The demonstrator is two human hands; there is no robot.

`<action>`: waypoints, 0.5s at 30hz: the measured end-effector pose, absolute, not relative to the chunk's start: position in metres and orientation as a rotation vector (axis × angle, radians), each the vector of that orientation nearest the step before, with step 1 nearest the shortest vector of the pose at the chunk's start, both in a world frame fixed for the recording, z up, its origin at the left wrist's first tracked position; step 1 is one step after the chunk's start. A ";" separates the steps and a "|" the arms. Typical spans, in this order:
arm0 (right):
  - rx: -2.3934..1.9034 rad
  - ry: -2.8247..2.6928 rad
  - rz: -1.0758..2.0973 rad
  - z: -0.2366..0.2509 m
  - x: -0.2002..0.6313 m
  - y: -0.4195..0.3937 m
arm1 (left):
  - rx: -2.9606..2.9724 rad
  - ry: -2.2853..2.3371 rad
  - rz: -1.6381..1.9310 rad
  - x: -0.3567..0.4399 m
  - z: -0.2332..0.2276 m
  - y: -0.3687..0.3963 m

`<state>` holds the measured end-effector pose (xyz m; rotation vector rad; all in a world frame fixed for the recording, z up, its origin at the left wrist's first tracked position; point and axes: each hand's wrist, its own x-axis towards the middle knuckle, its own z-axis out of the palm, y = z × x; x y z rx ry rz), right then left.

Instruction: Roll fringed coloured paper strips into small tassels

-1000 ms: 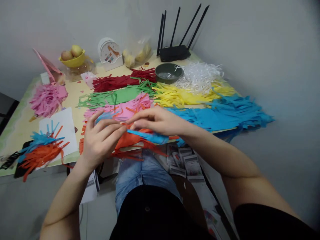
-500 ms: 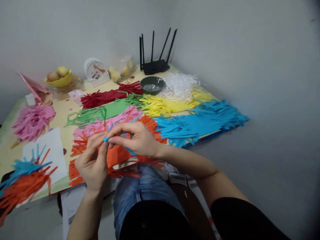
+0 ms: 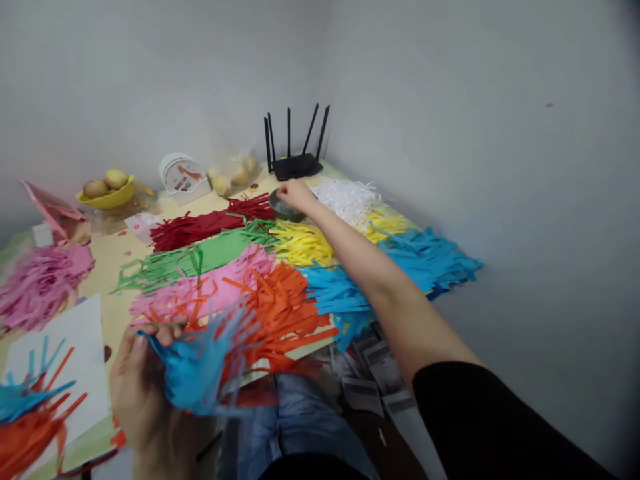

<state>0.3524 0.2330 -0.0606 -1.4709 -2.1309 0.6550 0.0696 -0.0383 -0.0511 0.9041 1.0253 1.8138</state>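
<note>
In the lower left, my left hand (image 3: 145, 367) pinches a blue fringed tassel (image 3: 193, 377) by its narrow end. The tassel's loose strips fan out to the right, smeared by motion. Across the table my right hand (image 3: 296, 193) reaches to a dark green bowl (image 3: 286, 214), fingers curled down together at its inside. Whatever those fingertips hold, if anything, is hidden. Under and beyond the left hand lie fringed orange strips (image 3: 285, 300) and a pink fringed piece (image 3: 225, 287).
Green (image 3: 220, 252), dark red (image 3: 200, 228), yellow (image 3: 303, 243) and blue (image 3: 425, 257) fringed pieces cover the table, with white shreds (image 3: 347, 200) behind. A black router (image 3: 297, 167) stands at the back. A yellow fruit bowl (image 3: 117, 197) and white paper (image 3: 90, 333) are leftward.
My hands, together at the blue tassel's end before, have parted. The right reached forward to the bowl; the left moved down and left with the tassel. The view shifted slightly.
</note>
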 end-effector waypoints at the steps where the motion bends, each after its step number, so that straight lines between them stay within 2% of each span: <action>1: -1.605 -2.148 0.620 -0.066 0.361 0.251 | 0.916 1.071 1.800 0.068 -0.053 -0.039; 6: -2.070 -2.308 0.514 -0.100 0.364 0.295 | 0.910 1.147 1.684 0.069 -0.075 -0.032; 15: -2.197 -2.527 0.417 -0.120 0.362 0.322 | 0.824 1.231 1.568 0.082 -0.089 -0.019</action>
